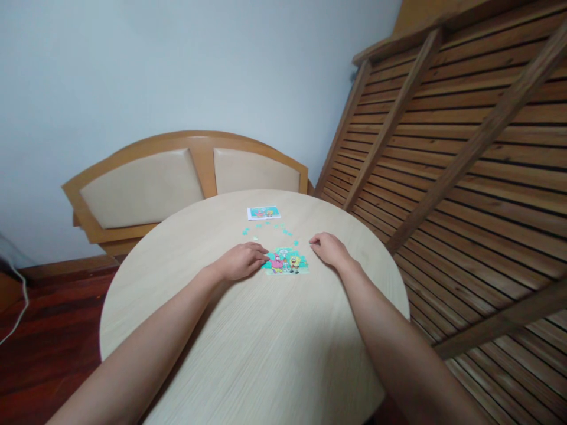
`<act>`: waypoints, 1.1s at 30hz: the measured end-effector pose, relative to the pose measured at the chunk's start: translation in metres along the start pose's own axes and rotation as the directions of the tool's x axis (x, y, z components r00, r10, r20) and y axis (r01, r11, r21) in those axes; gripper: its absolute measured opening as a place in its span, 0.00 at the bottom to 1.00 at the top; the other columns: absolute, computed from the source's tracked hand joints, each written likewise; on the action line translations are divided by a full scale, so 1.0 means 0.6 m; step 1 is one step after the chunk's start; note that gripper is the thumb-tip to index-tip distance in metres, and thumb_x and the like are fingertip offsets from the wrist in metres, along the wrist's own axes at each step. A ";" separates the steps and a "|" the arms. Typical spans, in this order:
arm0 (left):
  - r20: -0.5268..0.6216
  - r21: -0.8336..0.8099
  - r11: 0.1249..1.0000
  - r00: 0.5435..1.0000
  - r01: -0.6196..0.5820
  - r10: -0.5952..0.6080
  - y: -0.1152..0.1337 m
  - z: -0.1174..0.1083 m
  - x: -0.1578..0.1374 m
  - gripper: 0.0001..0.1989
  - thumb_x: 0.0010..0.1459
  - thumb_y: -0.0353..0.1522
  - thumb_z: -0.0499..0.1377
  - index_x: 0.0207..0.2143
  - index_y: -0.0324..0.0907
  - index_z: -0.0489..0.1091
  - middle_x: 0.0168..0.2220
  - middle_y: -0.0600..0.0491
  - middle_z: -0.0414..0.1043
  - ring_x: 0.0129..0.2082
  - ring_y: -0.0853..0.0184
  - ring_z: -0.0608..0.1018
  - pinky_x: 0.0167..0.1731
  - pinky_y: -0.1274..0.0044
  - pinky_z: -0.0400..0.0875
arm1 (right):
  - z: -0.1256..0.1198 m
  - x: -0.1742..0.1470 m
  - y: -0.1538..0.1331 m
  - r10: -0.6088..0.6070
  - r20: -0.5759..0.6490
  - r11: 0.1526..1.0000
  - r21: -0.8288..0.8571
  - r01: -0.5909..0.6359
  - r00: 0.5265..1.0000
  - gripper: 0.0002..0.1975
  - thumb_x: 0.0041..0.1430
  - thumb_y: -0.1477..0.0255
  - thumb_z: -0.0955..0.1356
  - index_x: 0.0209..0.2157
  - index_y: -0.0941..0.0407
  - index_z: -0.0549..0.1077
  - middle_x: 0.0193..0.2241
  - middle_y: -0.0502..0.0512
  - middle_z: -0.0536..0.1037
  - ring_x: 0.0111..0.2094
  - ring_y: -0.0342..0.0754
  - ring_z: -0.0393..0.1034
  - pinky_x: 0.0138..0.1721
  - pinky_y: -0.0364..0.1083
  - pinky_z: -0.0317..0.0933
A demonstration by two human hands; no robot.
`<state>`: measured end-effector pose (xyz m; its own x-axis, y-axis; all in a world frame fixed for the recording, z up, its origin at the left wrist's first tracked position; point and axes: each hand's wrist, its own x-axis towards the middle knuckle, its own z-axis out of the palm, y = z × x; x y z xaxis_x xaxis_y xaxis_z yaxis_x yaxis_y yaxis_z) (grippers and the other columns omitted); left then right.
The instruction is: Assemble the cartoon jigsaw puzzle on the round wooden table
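Observation:
A partly assembled jigsaw puzzle (pixel 286 262) with cartoon figures on a turquoise ground lies flat on the round table. My left hand (pixel 243 260) rests at its left side, fingers stretched out and fingertips touching the puzzle's edge. Just right of the puzzle and apart from it, my right hand (pixel 329 248) has thumb and fingers pinched together; whatever is between them, if anything, is too small to make out. Several loose turquoise puzzle pieces (pixel 287 232) are scattered in an arc beyond the puzzle. Behind them lies a reference picture card (pixel 264 212) showing similar figures.
The pale wooden round table (pixel 248 354) spreads under both forearms. A padded wooden headboard (pixel 146 183) stands behind it against the wall. On the right leans a large slatted wooden frame (pixel 443 171), close to the table's edge. A white cable (pixel 24 295) hangs at far left.

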<state>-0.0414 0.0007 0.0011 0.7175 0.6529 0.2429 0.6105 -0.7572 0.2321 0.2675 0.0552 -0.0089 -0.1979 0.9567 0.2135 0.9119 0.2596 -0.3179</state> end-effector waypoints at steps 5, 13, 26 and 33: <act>0.019 0.043 0.999 1.000 -0.001 0.000 0.005 -0.008 -0.001 0.16 0.68 0.34 0.52 0.48 0.42 0.78 0.50 0.44 0.77 0.50 0.60 0.77 0.53 0.69 0.69 | 0.008 0.005 0.005 0.003 -0.005 0.999 0.047 -0.003 1.000 0.12 0.60 0.73 0.67 0.43 0.54 0.81 0.43 0.56 0.83 0.45 0.51 0.76 0.48 0.46 0.66; 0.024 -0.043 0.999 1.000 -0.010 0.011 -0.003 -0.004 -0.004 0.17 0.69 0.34 0.51 0.49 0.42 0.77 0.51 0.45 0.76 0.51 0.62 0.77 0.53 0.72 0.69 | 0.014 0.011 0.020 0.026 0.052 0.993 0.112 -0.032 0.998 0.14 0.59 0.72 0.68 0.45 0.58 0.80 0.45 0.59 0.82 0.47 0.52 0.76 0.50 0.46 0.66; 0.026 -0.060 0.998 0.999 -0.025 0.027 -0.003 -0.002 -0.003 0.16 0.68 0.33 0.52 0.49 0.40 0.77 0.51 0.44 0.76 0.50 0.61 0.77 0.53 0.72 0.70 | 0.017 0.010 0.022 -0.061 0.096 0.993 0.109 0.051 0.993 0.12 0.54 0.76 0.68 0.39 0.58 0.81 0.43 0.58 0.82 0.46 0.51 0.75 0.49 0.44 0.64; 0.008 -0.044 0.999 1.000 -0.028 0.028 -0.007 0.000 -0.004 0.16 0.68 0.34 0.52 0.49 0.41 0.77 0.51 0.44 0.77 0.50 0.61 0.78 0.52 0.72 0.70 | 0.011 0.006 0.019 -0.020 0.087 0.991 0.133 0.008 0.996 0.11 0.55 0.71 0.71 0.40 0.59 0.80 0.41 0.59 0.82 0.42 0.50 0.76 0.44 0.43 0.64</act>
<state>-0.0455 0.0023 -0.0006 0.7373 0.6309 0.2414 0.5747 -0.7737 0.2667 0.2746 0.0626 -0.0179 -0.2462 0.9592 0.1388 0.8546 0.2824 -0.4358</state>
